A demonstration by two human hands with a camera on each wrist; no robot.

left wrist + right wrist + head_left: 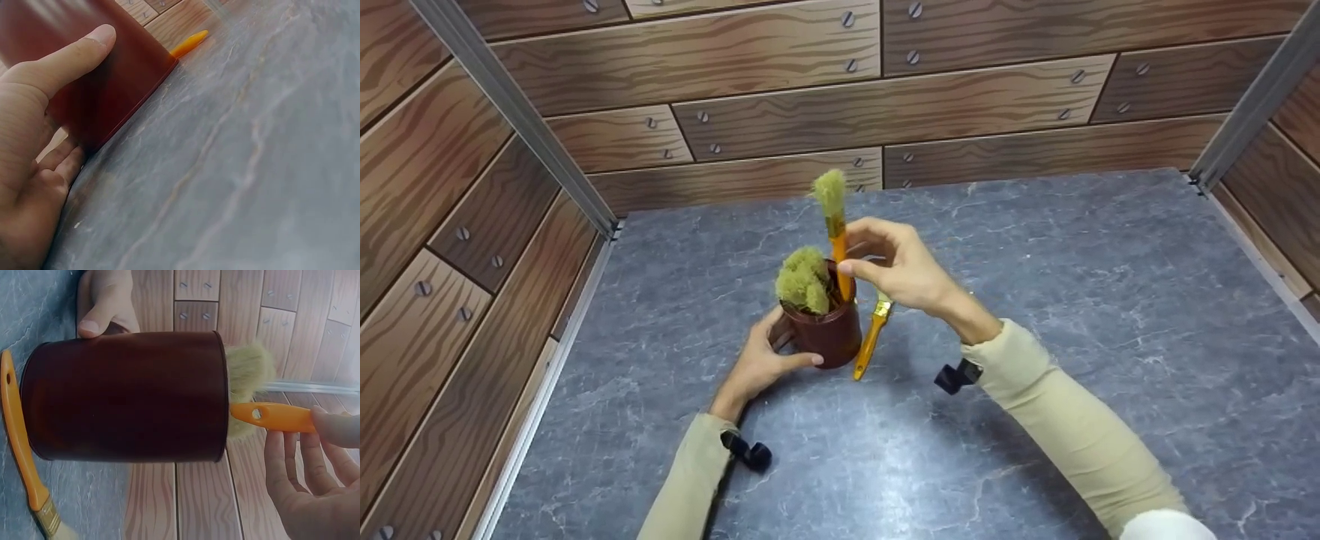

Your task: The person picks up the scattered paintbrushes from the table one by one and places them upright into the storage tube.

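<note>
A dark red-brown cylindrical pot point(829, 337) stands upright on the table. My left hand point(765, 360) holds its side low down, thumb at the front and fingers round the far side. Yellow-green bristles point(801, 279) bunch above the rim. Between thumb and fingers, my right hand point(904, 266) pinches the orange handle of a paintbrush point(830, 195), bristles up. In the right wrist view, the lower end of this paintbrush point(275, 417) is right at the pot's rim. A second paintbrush point(871, 345) with an orange handle lies on the table just right of the pot.
The grey marbled tabletop point(1035, 247) spreads around the pot. Wood-patterned panels point(780, 60) wall it at the back and on both sides, with metal strips point(521, 112) at the corners. Small black cameras point(958, 376) are strapped at both wrists.
</note>
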